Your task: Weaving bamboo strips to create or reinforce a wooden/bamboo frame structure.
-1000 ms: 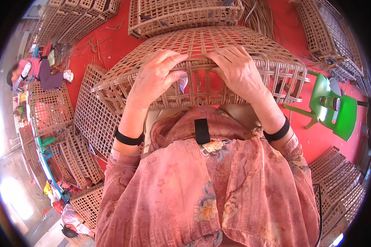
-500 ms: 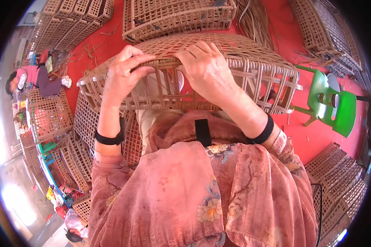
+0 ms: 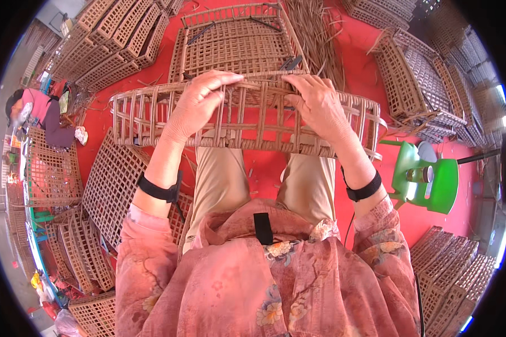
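Note:
A long woven wicker basket frame lies across my knees, its open lattice side facing me. My left hand grips its upper rim left of the middle, fingers curled over the top strip. My right hand holds the same rim to the right, fingers pressed on the weave. Both wrists wear black bands. Below the basket my beige trousers and pink flowered shirt show.
A flat wicker panel lies beyond the basket on the red floor. Loose cane strips lie beside it. Stacks of wicker crates surround me. A green plastic chair stands at right. Another person sits at far left.
The basket has tipped down and away from me, from raised near my chest to lying lower across my knees. Both hands stayed on its rim and my legs have come into view.

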{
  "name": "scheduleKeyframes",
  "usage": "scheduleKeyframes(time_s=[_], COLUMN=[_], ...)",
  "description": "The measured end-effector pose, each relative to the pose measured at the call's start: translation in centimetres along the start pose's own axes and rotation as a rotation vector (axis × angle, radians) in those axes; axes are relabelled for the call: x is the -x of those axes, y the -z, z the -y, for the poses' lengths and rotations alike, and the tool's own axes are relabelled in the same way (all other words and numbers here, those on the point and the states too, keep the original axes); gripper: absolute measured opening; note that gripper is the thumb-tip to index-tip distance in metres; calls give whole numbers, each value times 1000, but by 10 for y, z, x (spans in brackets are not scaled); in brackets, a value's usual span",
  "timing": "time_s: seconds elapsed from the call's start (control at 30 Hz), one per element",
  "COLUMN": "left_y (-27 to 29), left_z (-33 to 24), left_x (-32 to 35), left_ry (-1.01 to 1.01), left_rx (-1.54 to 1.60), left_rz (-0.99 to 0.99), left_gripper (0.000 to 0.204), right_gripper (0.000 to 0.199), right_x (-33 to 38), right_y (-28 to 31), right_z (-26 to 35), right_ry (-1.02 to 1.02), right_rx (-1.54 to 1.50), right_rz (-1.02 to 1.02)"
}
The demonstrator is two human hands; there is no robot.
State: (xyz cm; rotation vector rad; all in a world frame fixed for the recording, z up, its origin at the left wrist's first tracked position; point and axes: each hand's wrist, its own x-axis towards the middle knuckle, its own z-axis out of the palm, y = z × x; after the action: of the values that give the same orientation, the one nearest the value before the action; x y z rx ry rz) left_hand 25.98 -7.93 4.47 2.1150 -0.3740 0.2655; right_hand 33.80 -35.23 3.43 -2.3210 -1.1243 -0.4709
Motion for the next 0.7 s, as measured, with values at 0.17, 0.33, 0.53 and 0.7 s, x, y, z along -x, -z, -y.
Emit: scheduleKeyframes(time_s=[0.17,0.33,0.53,0.7], left_y=[-22,-35,-35,-38], left_z=[-7,-7,-12,-12], left_x=[-15,-23,-21,-16], left_ry=[-162,-142,-276,-285], left_rx=[-192,-195,-446,-418], left_rz=[82,34,6,-2], left_gripper=[32,30,30,31], right_gripper=[35,28,24,24], right_x=[4,6,7,11], right_y=[-4,-8,-13,-14], right_z=[1,3,-1,4], right_ry=[52,33,54,20], right_rx=[30,-28,-31,-46], right_rz=[0,-44,-104,-99])
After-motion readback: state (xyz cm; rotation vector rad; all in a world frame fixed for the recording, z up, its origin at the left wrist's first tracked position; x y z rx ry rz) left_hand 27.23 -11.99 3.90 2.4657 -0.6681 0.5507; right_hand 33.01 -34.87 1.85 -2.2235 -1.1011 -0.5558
